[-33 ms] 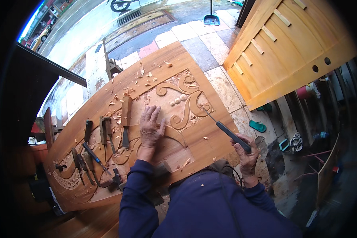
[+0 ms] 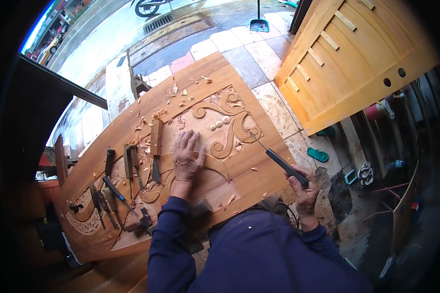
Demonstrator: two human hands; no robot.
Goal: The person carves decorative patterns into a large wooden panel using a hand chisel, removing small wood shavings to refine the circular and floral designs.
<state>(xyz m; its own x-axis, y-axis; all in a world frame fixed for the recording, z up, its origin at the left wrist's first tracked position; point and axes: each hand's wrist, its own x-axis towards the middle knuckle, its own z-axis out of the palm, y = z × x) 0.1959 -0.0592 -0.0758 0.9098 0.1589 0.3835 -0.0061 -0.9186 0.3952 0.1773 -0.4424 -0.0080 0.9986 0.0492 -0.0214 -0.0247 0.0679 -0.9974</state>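
My left hand rests with fingers extended on the pale recessed ground of a carved wooden panel. My right hand grips a long, thin carving tool by its dark handle, its tip touching or close above the scrollwork on the panel's right part. Left of my left hand lie several chisels, some with wooden handles, and a larger wooden-handled chisel. A dark wooden cylinder is beside my left wrist, partly hidden. Wood shavings are scattered over the panel.
A yellow wooden door panel with small battens stands at upper right. Green sandals lie on the tiled floor below it. A dustpan stands beyond the panel, near a motorcycle wheel by the street. Assorted clutter fills the right side.
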